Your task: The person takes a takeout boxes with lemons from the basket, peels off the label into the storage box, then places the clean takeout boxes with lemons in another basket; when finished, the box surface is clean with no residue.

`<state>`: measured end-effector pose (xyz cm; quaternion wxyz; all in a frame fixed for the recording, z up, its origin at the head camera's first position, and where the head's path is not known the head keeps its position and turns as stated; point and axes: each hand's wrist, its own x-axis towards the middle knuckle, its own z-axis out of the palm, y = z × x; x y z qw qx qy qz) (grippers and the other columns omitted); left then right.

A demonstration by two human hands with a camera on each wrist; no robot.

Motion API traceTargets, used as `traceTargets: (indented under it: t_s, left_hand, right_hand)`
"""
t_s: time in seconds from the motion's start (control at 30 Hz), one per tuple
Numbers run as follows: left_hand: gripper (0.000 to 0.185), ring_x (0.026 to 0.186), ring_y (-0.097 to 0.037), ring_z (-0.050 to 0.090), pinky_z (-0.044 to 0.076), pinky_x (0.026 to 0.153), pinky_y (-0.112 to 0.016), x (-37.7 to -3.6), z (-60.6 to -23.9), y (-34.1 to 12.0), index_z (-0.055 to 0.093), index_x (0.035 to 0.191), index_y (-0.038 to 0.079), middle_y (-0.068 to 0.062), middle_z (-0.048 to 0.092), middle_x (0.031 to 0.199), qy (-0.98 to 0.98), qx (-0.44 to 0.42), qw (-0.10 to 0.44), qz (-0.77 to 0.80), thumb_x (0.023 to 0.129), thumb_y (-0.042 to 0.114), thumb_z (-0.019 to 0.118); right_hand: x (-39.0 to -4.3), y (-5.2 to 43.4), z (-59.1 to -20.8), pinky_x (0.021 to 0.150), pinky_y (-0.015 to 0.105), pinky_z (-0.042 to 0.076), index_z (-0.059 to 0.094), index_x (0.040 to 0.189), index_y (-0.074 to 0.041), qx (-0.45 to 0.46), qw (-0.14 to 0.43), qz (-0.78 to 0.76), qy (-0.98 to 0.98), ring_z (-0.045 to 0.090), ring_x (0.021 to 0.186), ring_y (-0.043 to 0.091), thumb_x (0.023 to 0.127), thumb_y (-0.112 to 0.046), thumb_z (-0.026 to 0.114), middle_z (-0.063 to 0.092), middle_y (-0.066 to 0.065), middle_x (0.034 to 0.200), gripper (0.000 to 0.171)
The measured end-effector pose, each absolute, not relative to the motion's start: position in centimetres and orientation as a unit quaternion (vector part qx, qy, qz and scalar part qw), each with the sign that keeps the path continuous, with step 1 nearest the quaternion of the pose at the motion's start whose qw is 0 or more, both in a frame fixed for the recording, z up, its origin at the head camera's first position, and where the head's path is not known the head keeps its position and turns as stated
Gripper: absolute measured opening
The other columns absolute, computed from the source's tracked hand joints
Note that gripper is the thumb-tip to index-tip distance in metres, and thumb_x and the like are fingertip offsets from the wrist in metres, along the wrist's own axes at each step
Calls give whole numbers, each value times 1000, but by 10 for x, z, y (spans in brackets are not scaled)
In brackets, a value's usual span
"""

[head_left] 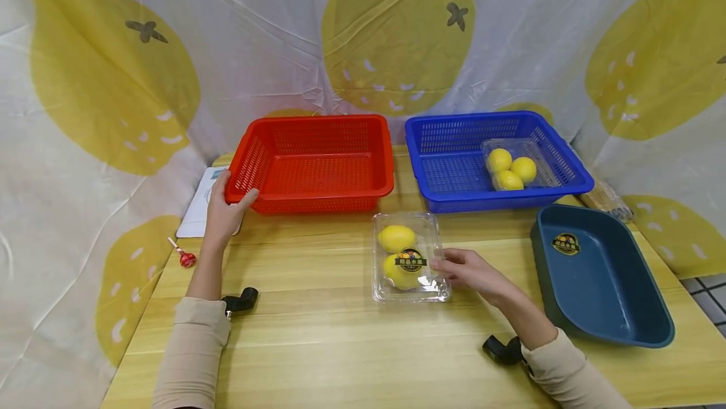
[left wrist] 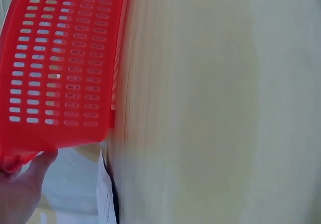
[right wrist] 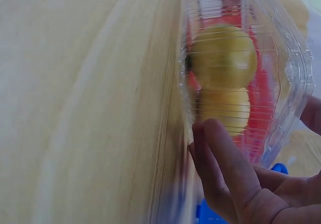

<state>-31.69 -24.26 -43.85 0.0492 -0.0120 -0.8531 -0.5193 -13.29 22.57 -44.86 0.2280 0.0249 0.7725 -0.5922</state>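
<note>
At the front left corner of a red plastic basket (head_left: 317,198), my left hand (head_left: 223,210) grips the rim. In the left wrist view the thumb (left wrist: 44,163) presses against the end of the slotted basket (left wrist: 62,78); the other fingers are mostly hidden. My right hand (head_left: 467,273) holds the right side of a clear plastic fruit box (head_left: 386,292), its thumb at the lid's edge. Two lemons (head_left: 397,239) show inside, under a black and gold label (head_left: 411,260). The right wrist view has fingertips (right wrist: 216,128) against the ribbed wall of the box (right wrist: 273,83).
At the back right stands a blue basket (head_left: 465,196) with a second clear box of lemons (head_left: 523,169). A dark teal tub (head_left: 601,289) with a label sits at the right. A red lollipop (head_left: 187,259) and a white booklet (head_left: 195,210) lie at the left edge.
</note>
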Motion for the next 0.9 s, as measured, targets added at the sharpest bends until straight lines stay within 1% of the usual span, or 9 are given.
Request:
traceTargets:
  t_s: [0.07,0.13,0.2,0.33,0.47,0.57,0.67,0.77,0.9]
  left_hand:
    - [85,138,-29,37,46,103,-22,-314,-438,-246,12,158,22,-10,21,161,-830,8,29,-557,92,41,63]
    - [84,139,-29,38,47,96,-13,-309,-436,-249,10,158,26,-10,19,162,-807,36,11,-589,93,41,61]
    - [86,142,-28,34,47,97,-13,-303,-432,-252,7,158,27,-5,13,165,-787,64,1,-614,93,41,61]
    - [93,146,-24,30,39,110,-24,-288,-426,-251,3,158,21,1,5,166,-760,96,-9,-642,92,40,64]
    - [95,146,-27,30,41,106,-15,-271,-426,-245,0,158,15,-5,8,166,-775,96,-36,-624,92,39,64]
    - [95,148,-30,25,38,113,-26,-258,-428,-232,-1,158,14,-7,9,166,-797,65,-73,-595,93,41,62]
    - [96,149,-31,22,29,119,-48,-245,-429,-210,-1,158,15,-8,7,166,-809,27,-116,-575,93,44,62]
    - [96,150,-32,21,29,118,-51,-235,-432,-184,3,158,15,-8,8,165,-806,-7,-151,-572,91,43,66]
    - [92,149,-32,23,29,117,-53,-226,-438,-147,9,158,13,-11,14,164,-780,-55,-193,-593,91,36,68]
  right_hand:
    - [-133,226,-449,100,42,51,32,145,12,25,229,-595,770,63,109,22,98,-34,56,53,28,136,70]
    - [-133,226,-450,100,41,52,31,146,12,25,229,-596,769,63,109,21,98,-35,56,53,28,137,71]
    - [-133,226,-451,99,40,52,31,146,11,25,229,-597,769,63,109,21,98,-35,56,52,28,137,72]
    - [-134,227,-452,99,40,52,31,146,12,20,226,-598,768,63,110,22,99,-34,56,52,28,137,70]
    - [-134,227,-453,99,41,52,31,145,13,15,225,-601,767,63,112,24,99,-33,55,51,29,138,69]
    - [-134,228,-453,99,41,52,31,145,13,14,224,-603,765,62,114,26,99,-32,55,50,30,138,69]
    - [-133,228,-453,100,40,52,29,145,14,13,225,-606,763,61,117,29,99,-33,55,49,31,140,71]
    - [-133,227,-453,100,40,51,28,146,13,14,225,-608,761,60,118,30,99,-34,55,47,31,141,72]
    - [-133,227,-453,101,39,51,29,146,13,16,222,-608,762,60,118,29,99,-34,55,48,30,140,71]
